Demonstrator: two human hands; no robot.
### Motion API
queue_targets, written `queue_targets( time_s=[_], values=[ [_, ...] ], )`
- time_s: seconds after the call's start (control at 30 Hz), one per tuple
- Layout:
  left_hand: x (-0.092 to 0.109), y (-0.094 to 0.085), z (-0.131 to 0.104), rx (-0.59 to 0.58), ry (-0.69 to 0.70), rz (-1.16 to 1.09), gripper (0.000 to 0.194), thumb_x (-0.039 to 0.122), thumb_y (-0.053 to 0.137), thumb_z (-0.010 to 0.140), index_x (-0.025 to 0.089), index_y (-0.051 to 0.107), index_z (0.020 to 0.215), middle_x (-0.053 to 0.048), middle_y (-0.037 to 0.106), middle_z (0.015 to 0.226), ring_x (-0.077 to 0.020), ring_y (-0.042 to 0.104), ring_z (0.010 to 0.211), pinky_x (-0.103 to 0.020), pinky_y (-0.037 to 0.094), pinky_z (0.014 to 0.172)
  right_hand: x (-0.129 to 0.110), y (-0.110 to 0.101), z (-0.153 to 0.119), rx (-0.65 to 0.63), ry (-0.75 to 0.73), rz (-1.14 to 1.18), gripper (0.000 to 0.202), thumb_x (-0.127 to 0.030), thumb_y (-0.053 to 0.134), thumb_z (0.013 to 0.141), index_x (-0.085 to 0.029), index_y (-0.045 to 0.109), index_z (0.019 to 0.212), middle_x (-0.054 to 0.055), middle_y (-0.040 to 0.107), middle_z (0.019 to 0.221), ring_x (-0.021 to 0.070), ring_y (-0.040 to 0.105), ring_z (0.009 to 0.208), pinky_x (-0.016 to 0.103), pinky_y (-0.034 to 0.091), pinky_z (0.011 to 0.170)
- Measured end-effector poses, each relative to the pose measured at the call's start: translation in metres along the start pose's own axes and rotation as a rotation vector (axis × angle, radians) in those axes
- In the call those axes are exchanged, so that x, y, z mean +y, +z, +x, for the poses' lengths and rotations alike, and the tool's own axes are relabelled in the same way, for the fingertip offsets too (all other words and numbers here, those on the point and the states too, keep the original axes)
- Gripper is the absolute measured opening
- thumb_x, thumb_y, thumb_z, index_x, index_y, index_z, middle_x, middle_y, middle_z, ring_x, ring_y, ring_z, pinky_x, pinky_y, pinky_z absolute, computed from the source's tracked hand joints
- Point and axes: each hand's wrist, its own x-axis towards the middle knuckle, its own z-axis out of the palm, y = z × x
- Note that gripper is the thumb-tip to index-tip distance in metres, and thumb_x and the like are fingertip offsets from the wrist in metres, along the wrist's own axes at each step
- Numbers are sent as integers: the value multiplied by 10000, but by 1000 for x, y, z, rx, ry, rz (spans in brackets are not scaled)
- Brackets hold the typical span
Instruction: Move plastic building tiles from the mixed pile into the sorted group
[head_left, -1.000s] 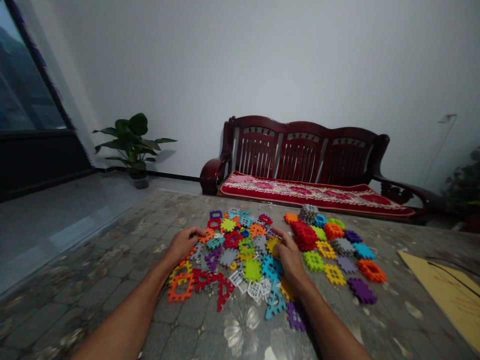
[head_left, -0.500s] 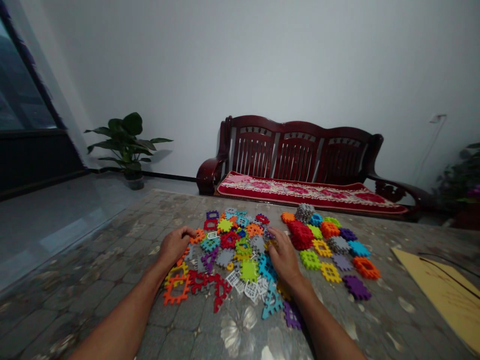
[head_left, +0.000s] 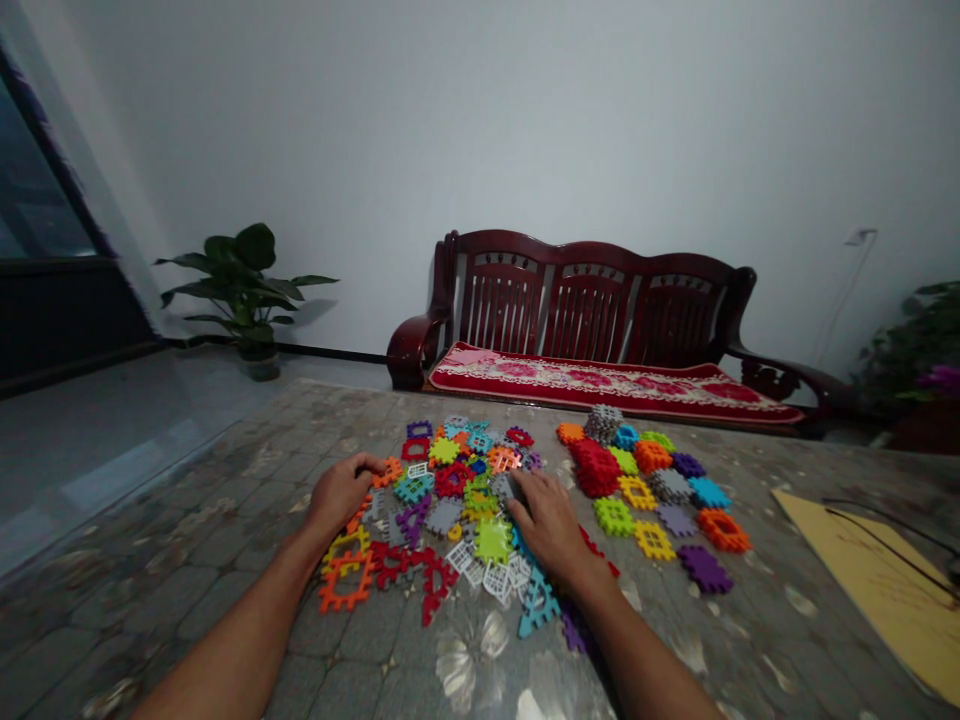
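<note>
A loose spread of toothed plastic pieces in many colours lies on the patterned table (head_left: 225,560). At its left edge rests my left hand (head_left: 341,495), its fingertips by an orange piece (head_left: 388,471); whether they grip it cannot be made out. My right hand (head_left: 546,520) reaches over the right side of the spread, fingers apart, nearest a grey piece (head_left: 501,487). A lime green square (head_left: 493,540) and white window-like pieces (head_left: 497,580) lie between the hands. Further right are sorted piles, among them a red stack (head_left: 598,467) and a grey stack (head_left: 604,424).
Behind the table stands a dark wooden bench (head_left: 592,300) with a red patterned cover (head_left: 600,383). A yellow board (head_left: 855,580) with a dark cord on it lies at the right. A potted plant (head_left: 244,285) stands on the floor at the left.
My right hand has shifted left over the pieces, and a red piece now shows beside its wrist. My left hand is nearly where it was. The view has turned slightly.
</note>
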Motion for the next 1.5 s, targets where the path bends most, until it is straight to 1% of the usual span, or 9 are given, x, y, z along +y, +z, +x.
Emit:
queue_targets(
  time_s=[0.1, 0.2, 0.33, 0.47, 0.6, 0.83, 1.13, 1.3, 1.5],
  values=[
    [-2, 1, 2, 10, 26, -13, 248, 197, 475, 703, 241, 700, 798, 9, 762, 851, -184, 660, 696, -247, 426, 605, -1, -2, 1, -12, -34, 24, 391, -243, 537, 892, -250, 597, 1279, 73, 644, 1280, 261, 523, 1235, 430, 369, 1072],
    [-5, 3, 3, -1, 25, -34, 247, 210, 470, 719, 241, 697, 810, 11, 754, 791, -181, 653, 664, -250, 425, 598, -2, -3, 2, -29, -58, 50, 367, -225, 529, 895, -233, 608, 1253, 75, 649, 1266, 239, 554, 1194, 406, 388, 1056],
    [-6, 3, 2, -41, 3, -36, 253, 236, 460, 749, 238, 691, 853, 21, 723, 682, -171, 624, 570, -251, 403, 548, -2, -1, 2, -24, -30, 20, 387, -228, 548, 877, -245, 599, 1261, 77, 632, 1295, 257, 526, 1233, 429, 373, 1067],
    [-5, 2, 2, -40, 13, -21, 247, 226, 467, 748, 233, 691, 852, 17, 734, 730, -168, 636, 602, -247, 401, 548, -4, 0, 2, -37, -13, -1, 387, -220, 548, 868, -239, 602, 1250, 86, 640, 1275, 265, 528, 1220, 430, 379, 1055],
    [-3, 1, 1, -47, -9, 4, 251, 227, 463, 764, 231, 692, 866, 23, 724, 701, -160, 612, 548, -246, 388, 516, -7, -4, 4, -67, 28, -15, 431, -223, 565, 846, -221, 589, 1277, 94, 635, 1280, 276, 537, 1202, 422, 389, 1043],
    [-4, 3, 4, -3, 8, 16, 237, 169, 480, 761, 230, 700, 823, 19, 765, 913, -161, 676, 818, -215, 455, 677, -12, -9, 6, -96, 120, -17, 574, -265, 627, 783, -150, 553, 1341, 136, 616, 1303, 300, 526, 1220, 425, 374, 1067],
    [-1, 2, 1, -17, -7, 11, 246, 152, 480, 763, 227, 700, 840, 27, 760, 874, -154, 663, 776, -212, 434, 651, -4, -1, 4, -26, 69, -39, 394, -264, 496, 924, -177, 591, 1296, 135, 649, 1252, 261, 566, 1194, 398, 394, 1052],
    [1, 0, 1, -18, 13, 9, 255, 138, 476, 762, 227, 703, 838, 24, 762, 924, -154, 663, 804, -216, 433, 677, 1, -3, 6, -1, 21, -25, 353, -247, 426, 957, -184, 643, 1229, 121, 699, 1147, 255, 629, 1071, 403, 447, 981],
    [1, 0, 0, -17, 15, 16, 258, 142, 472, 766, 221, 705, 842, 16, 763, 920, -159, 665, 822, -218, 432, 684, 7, 2, 8, 139, 90, 68, 354, -231, 413, 950, -198, 670, 1192, 93, 723, 1057, 230, 651, 1000, 357, 487, 915]
  ],
)
